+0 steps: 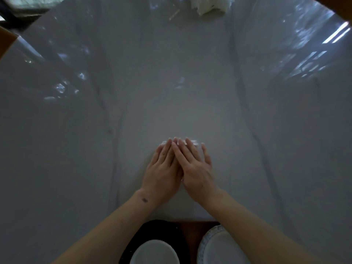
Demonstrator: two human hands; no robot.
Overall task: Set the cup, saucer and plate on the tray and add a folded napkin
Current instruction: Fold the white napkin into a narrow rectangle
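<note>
My left hand (162, 172) and my right hand (195, 168) lie flat side by side on the glossy pale table (76, 140), fingertips overlapping. They press on a white napkin (196, 142), of which only a thin edge shows past the fingertips. At the bottom edge, between my forearms, a brown tray (192, 233) carries a black saucer (150, 231) with a white cup (154, 253) on it. A white plate (219, 248) with a patterned rim lies to the cup's right on the tray.
A crumpled heap of white paper napkins (209, 4) sits at the table's far edge, with a thin wooden stick (174, 14) to its left. Wooden corners show at the upper left and upper right.
</note>
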